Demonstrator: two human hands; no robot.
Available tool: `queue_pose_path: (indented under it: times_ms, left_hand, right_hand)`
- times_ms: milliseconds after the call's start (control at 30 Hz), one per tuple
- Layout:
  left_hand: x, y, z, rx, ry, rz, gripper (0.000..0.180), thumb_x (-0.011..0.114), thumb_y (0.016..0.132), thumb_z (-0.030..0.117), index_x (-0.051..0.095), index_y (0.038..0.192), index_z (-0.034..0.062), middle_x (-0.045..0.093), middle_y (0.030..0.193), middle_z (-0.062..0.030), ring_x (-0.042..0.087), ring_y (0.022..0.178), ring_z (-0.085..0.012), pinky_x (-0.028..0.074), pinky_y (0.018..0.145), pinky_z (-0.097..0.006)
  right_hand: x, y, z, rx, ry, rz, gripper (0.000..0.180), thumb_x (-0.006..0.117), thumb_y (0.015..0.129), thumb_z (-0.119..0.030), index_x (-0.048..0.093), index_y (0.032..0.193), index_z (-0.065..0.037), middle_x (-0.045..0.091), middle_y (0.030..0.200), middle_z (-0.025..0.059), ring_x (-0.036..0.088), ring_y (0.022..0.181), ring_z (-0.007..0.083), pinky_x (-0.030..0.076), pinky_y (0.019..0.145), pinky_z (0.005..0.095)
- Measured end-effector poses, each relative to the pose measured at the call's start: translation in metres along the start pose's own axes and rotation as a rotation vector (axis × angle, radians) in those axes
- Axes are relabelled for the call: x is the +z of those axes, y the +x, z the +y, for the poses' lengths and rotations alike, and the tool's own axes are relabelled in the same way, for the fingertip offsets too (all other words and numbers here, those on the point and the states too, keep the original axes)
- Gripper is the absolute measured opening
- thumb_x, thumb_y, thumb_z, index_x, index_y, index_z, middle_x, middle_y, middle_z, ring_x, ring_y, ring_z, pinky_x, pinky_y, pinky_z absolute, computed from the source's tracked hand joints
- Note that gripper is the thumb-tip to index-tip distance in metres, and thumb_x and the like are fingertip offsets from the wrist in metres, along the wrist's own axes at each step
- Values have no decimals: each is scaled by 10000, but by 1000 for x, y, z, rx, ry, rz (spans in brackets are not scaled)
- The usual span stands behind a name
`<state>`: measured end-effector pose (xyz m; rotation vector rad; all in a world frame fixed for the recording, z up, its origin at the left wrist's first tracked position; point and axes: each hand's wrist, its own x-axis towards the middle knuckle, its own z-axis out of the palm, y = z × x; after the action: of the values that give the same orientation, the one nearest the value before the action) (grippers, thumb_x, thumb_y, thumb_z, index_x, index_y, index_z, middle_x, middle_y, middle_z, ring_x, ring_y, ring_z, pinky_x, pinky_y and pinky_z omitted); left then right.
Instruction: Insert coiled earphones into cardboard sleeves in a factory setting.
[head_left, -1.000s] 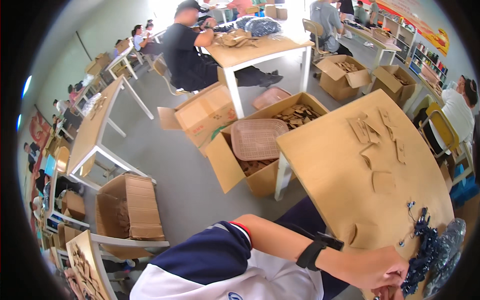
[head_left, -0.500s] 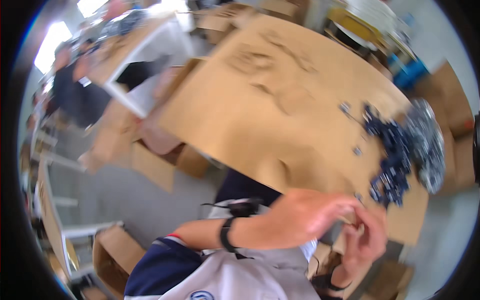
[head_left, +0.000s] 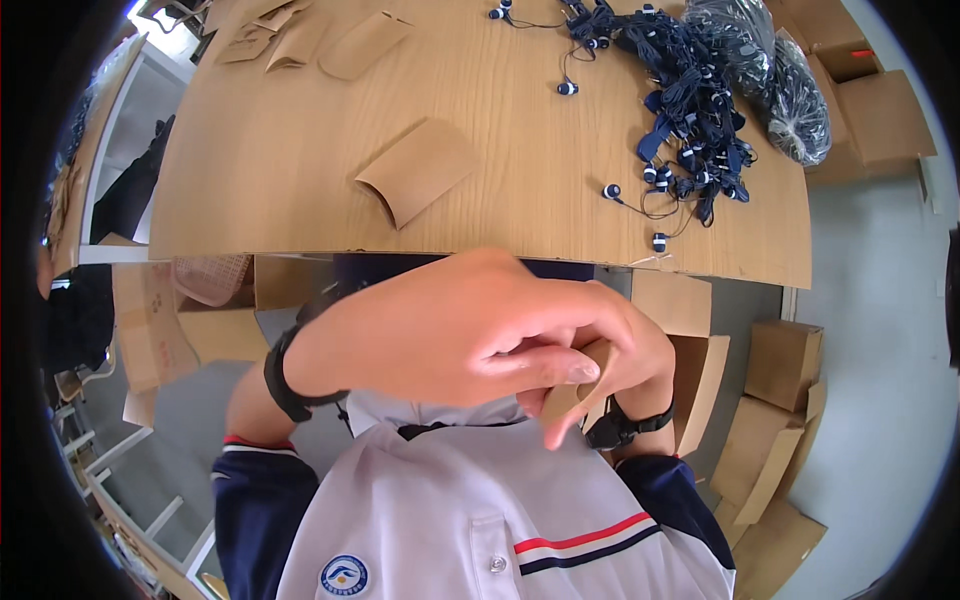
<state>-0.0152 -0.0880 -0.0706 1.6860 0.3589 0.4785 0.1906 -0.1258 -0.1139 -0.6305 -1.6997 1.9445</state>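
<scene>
My left hand (head_left: pixel 440 325) reaches across in front of my chest, its fingers curled and the thumb pressed on a small brown pillow box (head_left: pixel 565 398). My right hand (head_left: pixel 638 345) is wrapped round the same box from the other side; part of the box is hidden by the fingers. Both hands are just off the table's near edge. On the wooden table (head_left: pixel 540 180), beyond my left hand, lies another brown pillow box (head_left: pixel 422 168), puffed open at one end. A heap of dark blue corded earphones (head_left: pixel 690 110) spreads over the right side, with a few earbuds trailing loose.
More flattened brown boxes (head_left: pixel 365 45) lie at the table's far left. A clear plastic bag (head_left: pixel 800 110) sits beside the earphones. Cardboard cartons (head_left: pixel 785 365) stand on the floor at right, and an open carton (head_left: pixel 160 330) holding a pink basket (head_left: pixel 210 278) is at left.
The view has swung and steadied from a blur. My hands now appear nearer the middle, still close together, and the small brown pillow box between them has become visible.
</scene>
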Motion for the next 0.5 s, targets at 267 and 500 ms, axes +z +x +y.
queue_pose_path:
  times_ms: [267, 500]
  left_hand:
    - [8, 10, -4, 186, 228, -390, 148, 640, 903, 181, 622, 1039, 127, 629, 695, -22, 608, 573, -234, 443, 523, -280]
    - [23, 6, -19, 743, 795, 378, 475, 737, 832, 180, 537, 1234, 23, 683, 965, -13, 670, 951, -212, 558, 775, -321]
  right_hand:
    - [-6, -5, 18, -117, -206, -513, 492, 951, 535, -282, 674, 842, -16, 674, 737, 81, 626, 698, 175, 478, 602, 284]
    - [4, 6, 2, -509, 476, -112, 380, 905, 579, -134, 649, 833, -15, 643, 706, 74, 635, 706, 188, 489, 598, 290]
